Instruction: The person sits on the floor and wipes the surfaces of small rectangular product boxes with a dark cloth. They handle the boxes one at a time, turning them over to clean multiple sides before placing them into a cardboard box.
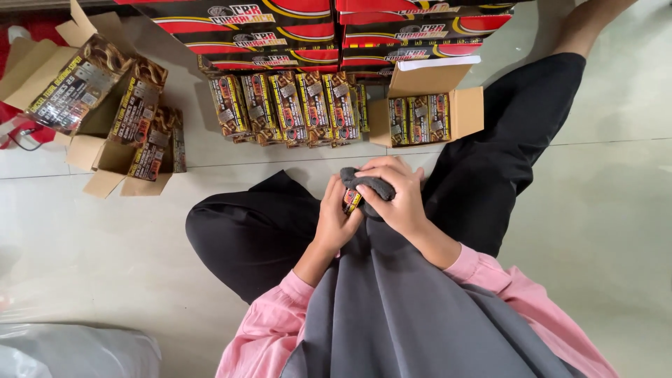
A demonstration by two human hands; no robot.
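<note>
Between the knees of the seated person, just short of the row of packets [290,108] standing on the floor [105,238], both hands meet over one small packet [351,201]. That small packet shows only a red and yellow corner, its long axis hidden by a grey cloth [367,183] wrapped over it. The left hand [334,220] cups it from the side, fingers curled shut around its lower end. The right hand [393,196] presses down on the cloth from above, fingers bent and closed over it. From the row of packets, the open carton [467,112] sits just beside to the right, nearer the right hand; more open cartons [105,154] lie well apart to the left. Black trouser legs [245,238] hem the hands in on both sides; open floor lies ahead toward the row.
</note>
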